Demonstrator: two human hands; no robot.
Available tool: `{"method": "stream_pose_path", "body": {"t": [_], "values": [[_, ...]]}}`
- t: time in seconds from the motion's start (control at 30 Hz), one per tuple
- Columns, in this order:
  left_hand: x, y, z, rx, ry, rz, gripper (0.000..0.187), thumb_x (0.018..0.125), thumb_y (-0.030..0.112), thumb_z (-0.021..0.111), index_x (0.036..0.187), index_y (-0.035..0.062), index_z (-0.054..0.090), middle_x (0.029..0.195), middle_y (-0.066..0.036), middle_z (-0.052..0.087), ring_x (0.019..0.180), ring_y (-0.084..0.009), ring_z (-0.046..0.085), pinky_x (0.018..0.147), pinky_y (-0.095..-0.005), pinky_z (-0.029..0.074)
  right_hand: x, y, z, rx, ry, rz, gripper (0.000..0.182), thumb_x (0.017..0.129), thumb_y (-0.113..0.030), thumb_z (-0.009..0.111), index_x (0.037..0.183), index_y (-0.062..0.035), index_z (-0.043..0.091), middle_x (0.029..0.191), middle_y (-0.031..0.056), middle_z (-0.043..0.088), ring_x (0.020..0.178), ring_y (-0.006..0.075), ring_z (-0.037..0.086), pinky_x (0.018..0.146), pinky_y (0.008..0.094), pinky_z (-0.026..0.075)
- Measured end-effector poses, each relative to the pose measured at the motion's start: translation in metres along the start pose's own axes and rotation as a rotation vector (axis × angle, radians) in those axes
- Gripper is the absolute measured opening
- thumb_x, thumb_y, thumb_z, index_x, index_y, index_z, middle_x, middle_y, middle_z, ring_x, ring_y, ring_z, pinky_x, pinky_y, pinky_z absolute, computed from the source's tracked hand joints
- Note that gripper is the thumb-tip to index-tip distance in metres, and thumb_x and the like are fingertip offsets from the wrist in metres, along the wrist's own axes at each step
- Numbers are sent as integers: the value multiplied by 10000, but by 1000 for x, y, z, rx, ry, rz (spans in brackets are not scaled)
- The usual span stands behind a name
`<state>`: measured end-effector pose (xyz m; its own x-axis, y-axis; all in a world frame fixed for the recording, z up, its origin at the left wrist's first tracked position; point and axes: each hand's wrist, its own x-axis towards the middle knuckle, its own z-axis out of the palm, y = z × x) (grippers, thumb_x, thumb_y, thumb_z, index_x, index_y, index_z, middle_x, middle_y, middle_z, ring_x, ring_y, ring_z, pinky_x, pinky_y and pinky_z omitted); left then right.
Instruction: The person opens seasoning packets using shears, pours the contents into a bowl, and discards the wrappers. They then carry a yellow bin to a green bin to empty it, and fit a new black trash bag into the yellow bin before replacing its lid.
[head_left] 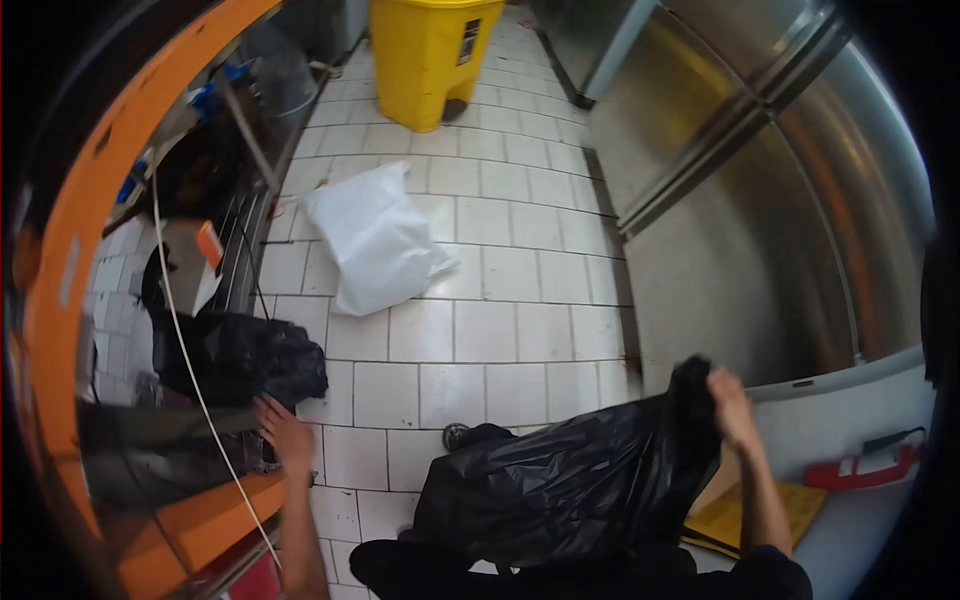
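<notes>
My right hand (pixel 735 408) is closed on the bunched top edge of a large black plastic bag (pixel 560 490), which spreads across the front of my body in wrinkled folds. My left hand (pixel 287 437) reaches out on the other side with its fingers stretched, the fingertips right at the lower edge of another black bag (pixel 250 357). That second bag lies crumpled by the low shelf on the left. Farther ahead on the floor rests a full white sack (pixel 380 238).
A yellow bin (pixel 430 60) stands on the white tiled floor (pixel 490 385) at the far end. Stainless steel cabinet doors (pixel 710 230) line the right side, with a red-handled object (pixel 862 468) below. An orange frame (pixel 60 250) and a hanging white cable (pixel 190 350) are on the left.
</notes>
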<state>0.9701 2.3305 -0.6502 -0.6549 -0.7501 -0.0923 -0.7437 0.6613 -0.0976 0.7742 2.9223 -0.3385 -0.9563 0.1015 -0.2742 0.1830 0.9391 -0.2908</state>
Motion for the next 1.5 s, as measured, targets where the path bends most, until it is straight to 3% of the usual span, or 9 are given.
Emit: {"method": "stream_pose_path", "body": {"t": [0.03,0.17,0.27,0.43,0.63,0.83,0.97,1.23,1.5], "values": [[-35,29,-50,-144,-627,52,981,843,398,681,1486,-70,105,1544,-269,157,1439,-394,158,1130,-513,228,-15,0,-14,59,-70,85,497,1025,-324,355,1372,21,447,1426,246,420,1350,360,366,1144,403,255],[-188,169,-217,-1464,-1079,213,1014,765,346,800,1491,7,178,1464,-205,379,1337,-322,401,1072,-394,379,-43,-62,-88,696,-201,220,488,997,-332,455,1307,42,497,1314,188,537,1245,251,486,1044,327,365],[-214,277,-349,-993,-586,966,1105,648,467,838,1452,48,207,1390,-243,438,1279,-403,446,1097,-516,293,-36,-139,-192,1326,-382,167,349,1002,-260,460,1180,16,578,1120,99,628,1011,167,592,916,313,458],[-144,364,-381,-822,-763,558,210,796,89,565,947,82,710,1011,-236,666,996,-418,616,883,-472,490,13,-208,-401,1410,-273,-462,567,1032,-495,280,839,-47,569,699,-3,522,653,93,507,634,227,435],[26,322,-479,-1582,-630,320,171,793,18,562,933,22,661,795,-16,631,798,-96,585,756,-273,483,96,-231,-478,892,238,-778,557,999,-530,381,759,-50,530,601,-30,383,537,50,328,510,215,263],[123,269,-472,-2034,-947,336,600,781,157,719,1317,101,456,1122,-109,597,1052,-199,560,918,-320,444,209,-250,-460,321,-49,-734,488,608,-296,891,950,-54,642,632,12,534,571,147,488,601,299,424],[185,287,-439,-1866,-872,-255,570,874,344,660,1351,119,445,1259,-121,580,1118,-227,549,954,-370,427,254,-225,-436,167,189,-277,272,723,-191,815,781,14,646,618,85,580,591,197,559,620,312,452],[435,515,-411,-1349,-822,-148,642,907,504,584,1380,116,388,1203,-115,600,1061,-247,577,833,-426,484,362,-226,-417,616,472,-210,175,858,-166,653,944,-15,628,914,62,588,791,137,535,716,260,419],[678,633,-427,-1409,-328,-528,969,839,663,567,1480,70,146,1352,-177,478,1124,-328,542,829,-530,489,766,-353,-336,722,-184,-247,458,883,-235,692,1288,-122,509,984,16,612,963,135,557,881,293,450]]}}
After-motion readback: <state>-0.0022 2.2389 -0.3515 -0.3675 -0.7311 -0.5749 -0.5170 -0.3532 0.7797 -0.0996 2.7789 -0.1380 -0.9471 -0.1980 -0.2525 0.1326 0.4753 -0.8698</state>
